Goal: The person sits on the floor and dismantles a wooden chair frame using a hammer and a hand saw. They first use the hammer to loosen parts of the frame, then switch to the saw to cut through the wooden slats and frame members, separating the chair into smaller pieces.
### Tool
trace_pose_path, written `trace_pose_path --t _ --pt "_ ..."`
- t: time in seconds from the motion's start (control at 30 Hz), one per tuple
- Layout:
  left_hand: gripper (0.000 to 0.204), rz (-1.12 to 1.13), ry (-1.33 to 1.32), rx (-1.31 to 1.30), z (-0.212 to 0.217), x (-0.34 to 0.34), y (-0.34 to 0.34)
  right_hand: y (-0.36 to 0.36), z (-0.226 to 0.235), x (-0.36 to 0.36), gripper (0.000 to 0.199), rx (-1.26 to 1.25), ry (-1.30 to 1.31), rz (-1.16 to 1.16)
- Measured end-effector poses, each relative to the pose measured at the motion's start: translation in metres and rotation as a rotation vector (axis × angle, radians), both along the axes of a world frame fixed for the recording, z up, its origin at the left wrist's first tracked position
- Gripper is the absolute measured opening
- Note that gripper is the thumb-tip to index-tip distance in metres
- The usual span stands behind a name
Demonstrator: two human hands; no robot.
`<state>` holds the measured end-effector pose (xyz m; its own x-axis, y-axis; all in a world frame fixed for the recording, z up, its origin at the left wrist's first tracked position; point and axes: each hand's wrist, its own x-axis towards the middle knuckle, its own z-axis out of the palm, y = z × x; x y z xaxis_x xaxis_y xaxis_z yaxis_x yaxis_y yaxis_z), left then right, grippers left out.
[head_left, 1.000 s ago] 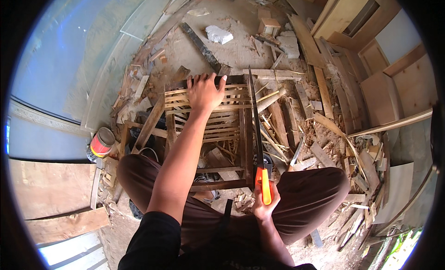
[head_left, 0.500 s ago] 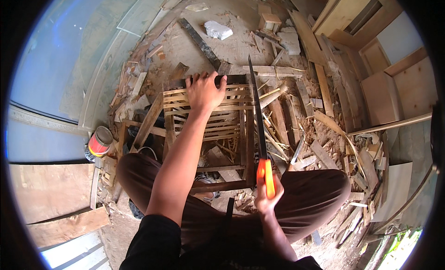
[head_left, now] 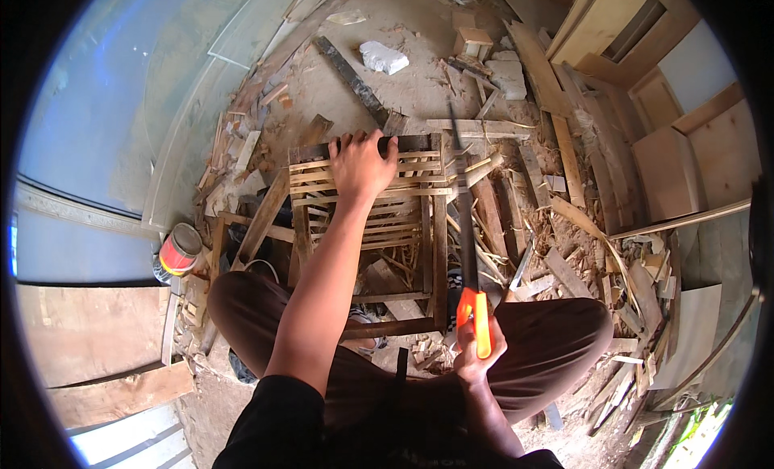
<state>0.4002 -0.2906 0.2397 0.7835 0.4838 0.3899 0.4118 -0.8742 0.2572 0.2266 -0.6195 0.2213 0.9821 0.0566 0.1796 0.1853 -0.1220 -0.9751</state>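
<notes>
My right hand (head_left: 479, 358) is wrapped round the orange handle of a handsaw (head_left: 466, 235). Its long dark blade points away from me, just right of a slatted wooden frame (head_left: 438, 263), and looks blurred at the far end. The frame stands between my knees, with dark outer rails and several thin pale slats across it. Some slat ends stick out past its right rail, close to the blade. My left hand (head_left: 360, 167) grips the far rail, fingers over its outer edge and the thumb spread to the right.
Scrap wood and splinters cover the ground to the right. A red and yellow can (head_left: 180, 249) stands left of my knee. Farther off lie a white block (head_left: 383, 57) and a dark beam (head_left: 351, 80). Glass panes (head_left: 105, 130) line the left side, wooden cabinets (head_left: 663, 167) the right.
The saw has shifted a little to the right, leaving a wider gap beside the frame's right rail, and its handle sits slightly nearer me. My left hand keeps its grip.
</notes>
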Motion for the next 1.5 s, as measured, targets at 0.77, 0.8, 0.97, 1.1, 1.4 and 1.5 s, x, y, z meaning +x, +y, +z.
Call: trace_pose_path --t 0.77,0.8,0.97,1.1,1.4,1.5 --pt "0.041 0.009 0.079 -0.030 0.002 0.002 0.001 0.030 0.003 0.016 0.017 -0.021 0.117 0.037" --pt "0.040 0.003 0.073 -0.024 0.004 0.000 0.003 0.020 -0.002 0.002 0.021 -0.034 0.134 0.054" --pt "0.039 0.022 0.120 -0.024 0.008 0.004 0.000 -0.025 0.002 -0.063 0.066 -0.022 0.213 0.054" --pt "0.041 -0.008 0.070 -0.022 0.003 0.008 0.001 0.013 -0.012 -0.006 0.034 0.026 0.016 -0.020" --pt "0.043 0.021 0.125 -0.050 0.003 -0.005 -0.002 -0.015 0.018 -0.068 0.055 0.076 0.215 0.082" --pt "0.043 0.044 0.092 -0.052 0.003 -0.002 0.000 -0.001 0.011 -0.042 0.055 0.048 0.146 0.099"
